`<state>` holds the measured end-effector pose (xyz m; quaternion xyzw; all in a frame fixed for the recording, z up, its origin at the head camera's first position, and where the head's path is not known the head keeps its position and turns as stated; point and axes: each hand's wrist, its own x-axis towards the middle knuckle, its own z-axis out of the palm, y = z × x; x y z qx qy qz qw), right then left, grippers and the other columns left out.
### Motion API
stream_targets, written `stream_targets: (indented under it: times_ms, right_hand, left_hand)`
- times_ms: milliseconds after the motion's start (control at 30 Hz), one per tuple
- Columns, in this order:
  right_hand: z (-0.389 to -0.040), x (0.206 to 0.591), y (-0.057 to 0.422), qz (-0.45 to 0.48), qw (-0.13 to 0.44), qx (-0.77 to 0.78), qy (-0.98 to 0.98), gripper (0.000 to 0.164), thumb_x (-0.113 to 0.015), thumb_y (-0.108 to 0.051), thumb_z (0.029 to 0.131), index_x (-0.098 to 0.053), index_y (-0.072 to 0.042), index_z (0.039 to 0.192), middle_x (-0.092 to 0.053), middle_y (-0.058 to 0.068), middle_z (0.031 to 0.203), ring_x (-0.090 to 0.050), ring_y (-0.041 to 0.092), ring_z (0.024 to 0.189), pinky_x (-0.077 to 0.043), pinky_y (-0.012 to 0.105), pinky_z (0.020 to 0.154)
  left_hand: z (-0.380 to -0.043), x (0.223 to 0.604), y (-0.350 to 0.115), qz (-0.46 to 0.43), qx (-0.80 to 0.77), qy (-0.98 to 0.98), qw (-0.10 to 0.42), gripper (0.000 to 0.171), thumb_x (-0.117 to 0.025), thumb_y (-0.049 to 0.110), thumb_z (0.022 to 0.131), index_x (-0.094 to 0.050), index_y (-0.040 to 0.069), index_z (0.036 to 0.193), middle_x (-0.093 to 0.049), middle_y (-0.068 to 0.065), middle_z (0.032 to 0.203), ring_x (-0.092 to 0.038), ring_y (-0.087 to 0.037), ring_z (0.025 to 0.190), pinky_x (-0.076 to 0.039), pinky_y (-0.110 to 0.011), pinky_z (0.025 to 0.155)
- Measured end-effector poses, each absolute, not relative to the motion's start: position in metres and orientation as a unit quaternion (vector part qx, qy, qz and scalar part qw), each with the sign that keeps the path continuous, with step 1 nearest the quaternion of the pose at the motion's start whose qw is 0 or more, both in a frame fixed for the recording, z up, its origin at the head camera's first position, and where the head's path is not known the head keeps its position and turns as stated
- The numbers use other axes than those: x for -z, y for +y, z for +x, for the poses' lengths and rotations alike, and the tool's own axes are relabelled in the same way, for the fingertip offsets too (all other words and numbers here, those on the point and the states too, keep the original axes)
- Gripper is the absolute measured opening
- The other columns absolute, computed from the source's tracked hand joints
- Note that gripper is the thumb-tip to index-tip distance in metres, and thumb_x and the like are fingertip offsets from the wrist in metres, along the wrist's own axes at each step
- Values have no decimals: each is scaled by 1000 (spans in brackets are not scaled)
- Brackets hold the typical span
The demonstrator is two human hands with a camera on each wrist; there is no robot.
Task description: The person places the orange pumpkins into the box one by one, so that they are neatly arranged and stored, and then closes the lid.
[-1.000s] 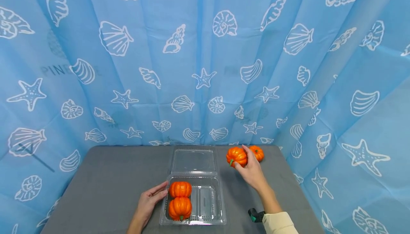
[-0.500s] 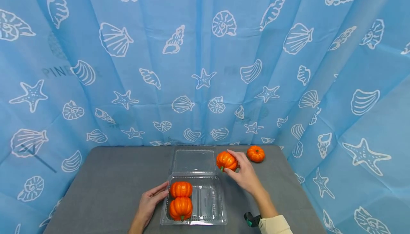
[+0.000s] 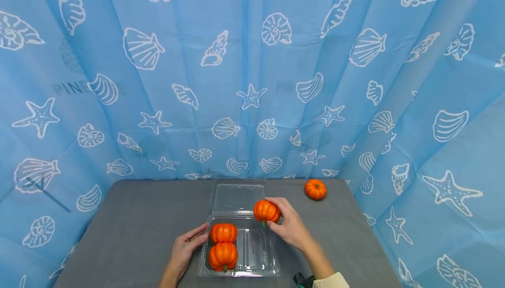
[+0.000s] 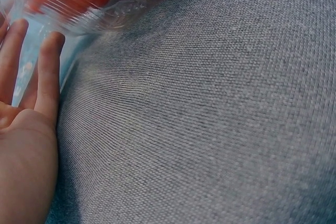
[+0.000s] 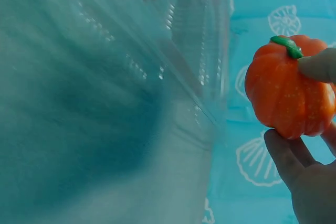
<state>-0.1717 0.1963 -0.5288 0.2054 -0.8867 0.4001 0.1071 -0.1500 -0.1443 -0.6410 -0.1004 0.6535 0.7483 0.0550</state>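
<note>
My right hand (image 3: 292,227) grips a small orange pumpkin (image 3: 266,211) with a green stem, held above the far right part of a clear plastic clamshell box (image 3: 273,253). In the right wrist view the thumb and fingers clasp this pumpkin (image 5: 289,90) from either side. Two more pumpkins sit in the left half of the box, a rear one (image 3: 223,232) and a front one (image 3: 223,256). My left hand (image 3: 183,250) is at the box's left edge, its fingers fairly straight; in the left wrist view the fingertips (image 4: 51,43) are right by the plastic wall.
The box's lid (image 3: 239,197) lies folded back behind it. One more pumpkin (image 3: 315,189) rests at the table's far right corner. A grey cloth covers the table (image 3: 146,222). A blue shell-print curtain (image 3: 252,77) hangs behind and at the sides.
My right hand has carried its pumpkin left and nearer, from beside the far right pumpkin to over the box. The left hand has stayed at the box's edge.
</note>
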Motion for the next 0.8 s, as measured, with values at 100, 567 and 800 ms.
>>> stream_targets:
  times_ms: [100,567,800]
  right_hand:
    - [-169,533,192,218,104,-394,-887,69,-86,1,74,-62,-19,136,-63,2,130,-65,20,111,-59,34,91]
    - [-155,556,181,214,48,-415,-883,68,-86,-7,78,-58,-18,140,-63,0,129,-64,14,108,-59,25,88]
    - [-145,563,174,226,41,-402,-886,65,-88,-9,77,-61,-16,136,-61,2,122,-64,16,103,-60,29,84]
  left_hand:
    - [-150,639,-144,-99,-750,652,55,52,-82,17,85,-67,2,133,-67,-13,137,-69,3,107,-58,-19,88]
    - [-149,639,-145,-94,-739,664,56,52,-82,19,86,-67,3,133,-68,-11,137,-69,3,107,-58,-18,88]
    - [-149,640,-145,-94,-748,655,52,51,-82,16,85,-68,2,132,-69,-11,135,-69,2,108,-58,-18,88]
